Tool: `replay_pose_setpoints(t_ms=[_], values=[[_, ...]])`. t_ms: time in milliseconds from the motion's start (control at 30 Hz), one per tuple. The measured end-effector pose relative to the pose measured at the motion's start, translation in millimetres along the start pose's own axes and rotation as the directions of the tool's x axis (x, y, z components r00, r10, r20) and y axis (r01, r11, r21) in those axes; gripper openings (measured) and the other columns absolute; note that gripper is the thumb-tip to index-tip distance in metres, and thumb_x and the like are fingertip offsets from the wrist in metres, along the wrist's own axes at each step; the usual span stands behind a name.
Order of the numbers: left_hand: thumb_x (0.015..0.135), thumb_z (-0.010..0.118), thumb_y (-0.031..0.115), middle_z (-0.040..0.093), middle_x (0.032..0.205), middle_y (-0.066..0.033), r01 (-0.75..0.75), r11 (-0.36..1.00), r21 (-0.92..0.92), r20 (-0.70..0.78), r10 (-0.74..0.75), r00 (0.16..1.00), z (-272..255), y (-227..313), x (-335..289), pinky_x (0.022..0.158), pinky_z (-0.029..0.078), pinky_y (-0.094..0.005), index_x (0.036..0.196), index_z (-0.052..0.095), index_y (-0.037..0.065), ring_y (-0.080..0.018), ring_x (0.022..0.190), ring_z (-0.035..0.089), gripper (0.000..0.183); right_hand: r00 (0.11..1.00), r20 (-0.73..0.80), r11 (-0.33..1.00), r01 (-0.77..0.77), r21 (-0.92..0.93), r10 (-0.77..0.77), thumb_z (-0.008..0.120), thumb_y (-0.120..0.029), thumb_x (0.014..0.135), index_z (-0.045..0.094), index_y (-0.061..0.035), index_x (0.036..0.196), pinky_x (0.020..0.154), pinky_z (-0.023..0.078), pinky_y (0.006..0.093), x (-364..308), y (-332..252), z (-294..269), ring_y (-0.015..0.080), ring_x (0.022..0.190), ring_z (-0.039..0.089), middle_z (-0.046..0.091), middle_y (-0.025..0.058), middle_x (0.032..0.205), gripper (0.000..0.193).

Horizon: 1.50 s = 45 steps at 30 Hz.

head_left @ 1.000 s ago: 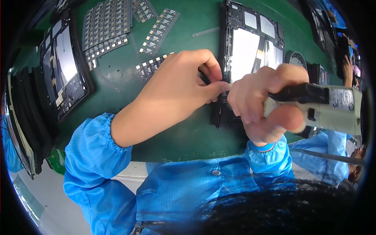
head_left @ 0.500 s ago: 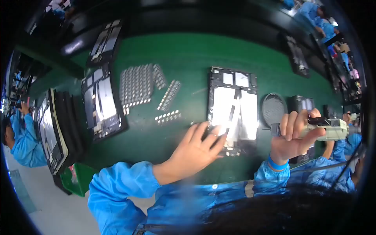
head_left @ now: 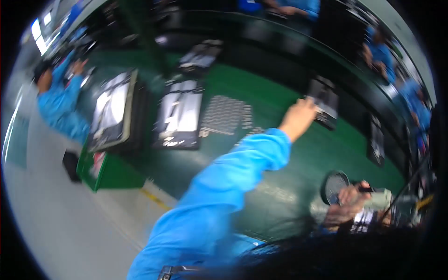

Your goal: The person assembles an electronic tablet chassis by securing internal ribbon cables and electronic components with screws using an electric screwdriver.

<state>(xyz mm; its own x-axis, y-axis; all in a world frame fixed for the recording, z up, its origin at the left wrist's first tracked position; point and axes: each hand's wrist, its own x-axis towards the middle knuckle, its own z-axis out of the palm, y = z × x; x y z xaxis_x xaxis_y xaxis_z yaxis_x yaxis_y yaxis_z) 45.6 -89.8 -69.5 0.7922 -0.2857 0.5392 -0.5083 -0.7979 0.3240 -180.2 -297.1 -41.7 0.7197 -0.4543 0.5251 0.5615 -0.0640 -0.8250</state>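
Note:
My left hand [head_left: 300, 117] reaches across the bench, its fingers closed on the left edge of an opened tablet [head_left: 325, 99] with silvery battery panels. That tablet is at the far side of the bench, by the dark ledge. My right hand [head_left: 350, 199] is wrapped round a pale electric screwdriver [head_left: 379, 199] at the near right. Beside this hand lies a round black dish [head_left: 335, 183], its contents too blurred to name. Motion smears the fingers of both hands somewhat.
Rows of small metallic parts [head_left: 226, 114] lie mid-bench. Left of them are an opened tablet [head_left: 179, 114], another behind it [head_left: 201, 55], and a tablet stack [head_left: 113, 111]. A green bin [head_left: 119, 173] hangs by the left edge. One more tablet [head_left: 376, 140] lies far right. A co-worker [head_left: 60, 100] sits left.
The view has swung left. My left hand has gone from the near bench to the far side, and the tablet before me is now there. My right hand still holds the screwdriver, lower down.

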Motion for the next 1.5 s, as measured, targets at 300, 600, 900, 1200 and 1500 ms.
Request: replay_pose_setpoints(t_ms=[300, 600, 900, 1200, 1500], values=[[0.088, 0.062, 0.008, 0.055, 0.128, -0.0268, 0.169, 0.947, -0.273, 0.109, -0.144, 0.984, -76.2, -57.6, -53.5, 0.099, 0.047, -0.0459, 0.128, 0.054, -0.004, -0.043, 0.116, 0.055, 0.042, 0.963, -0.026, 0.921, -0.249, 0.299, 0.269, 0.05, -0.049, 0.101, 0.051, -0.004, 0.12, 0.047, 0.028, 0.021, -1.3, -18.5, 60.7, 0.0042, 0.049, 0.029, 0.033, -0.0064, 0.06, 0.049], [0.084, 0.074, 0.033, 0.058, 0.131, -0.0167, 0.004, 0.992, -0.126, 0.026, 0.0, 1.0, -50.0, -86.7, -8.4, 0.109, 0.035, -0.0503, 0.136, 0.051, 0.006, -0.0367, 0.125, 0.05, 0.063, 0.98, 0.006, 0.949, -0.196, 0.248, 0.201, 0.049, -0.047, 0.102, 0.054, -0.0052, 0.115, 0.047, 0.029, 0.0202, -8.2, -26.1, 58.9, 0.0039, 0.048, 0.031, 0.034, -0.0057, 0.059, 0.044], [0.093, 0.064, 0.02, 0.068, 0.102, -0.0239, 0.027, 0.92, -0.391, -0.059, -0.055, 0.997, -80.1, -61.4, 24.7, 0.082, 0.052, -0.0453, 0.115, 0.064, -0.001, -0.0429, 0.094, 0.064, 0.031, 0.987, -0.003, 0.966, -0.16, 0.205, 0.164, 0.048, -0.048, 0.102, 0.053, -0.0051, 0.114, 0.047, 0.029, 0.0206, -3.5, -31.7, 56.4, 0.0033, 0.048, 0.03, 0.032, -0.0059, 0.058, 0.044], [0.076, 0.082, 0.017, 0.05, 0.142, -0.0173, 0.299, 0.924, -0.238, 0.046, -0.297, 0.954, -262.4, -96.7, -136.7, 0.11, 0.038, -0.0402, 0.144, 0.046, 0.008, -0.035, 0.133, 0.046, 0.077, 0.962, -0.076, 0.927, -0.229, 0.297, 0.262, 0.052, -0.051, 0.099, 0.054, -0.0061, 0.117, 0.047, 0.027, 0.0203, -6.9, -34.2, 43.5, 0.0043, 0.047, 0.031, 0.032, -0.0067, 0.056, 0.048], [0.068, 0.086, 0.011, 0.042, 0.146, -0.0221, 0.631, 0.775, 0.038, 0.065, -0.632, 0.773, -306.7, -131.0, -283.7, 0.109, 0.037, -0.0406, 0.145, 0.044, 0.01, -0.0379, 0.133, 0.043, 0.087, 0.922, 0.369, 0.799, -0.309, 0.516, 0.119, 0.049, -0.049, 0.101, 0.052, -0.006, 0.127, 0.049, 0.026, 0.0217, 1.0, -27.7, 28.8, 0.0046, 0.053, 0.032, 0.037, -0.0056, 0.063, 0.051]])
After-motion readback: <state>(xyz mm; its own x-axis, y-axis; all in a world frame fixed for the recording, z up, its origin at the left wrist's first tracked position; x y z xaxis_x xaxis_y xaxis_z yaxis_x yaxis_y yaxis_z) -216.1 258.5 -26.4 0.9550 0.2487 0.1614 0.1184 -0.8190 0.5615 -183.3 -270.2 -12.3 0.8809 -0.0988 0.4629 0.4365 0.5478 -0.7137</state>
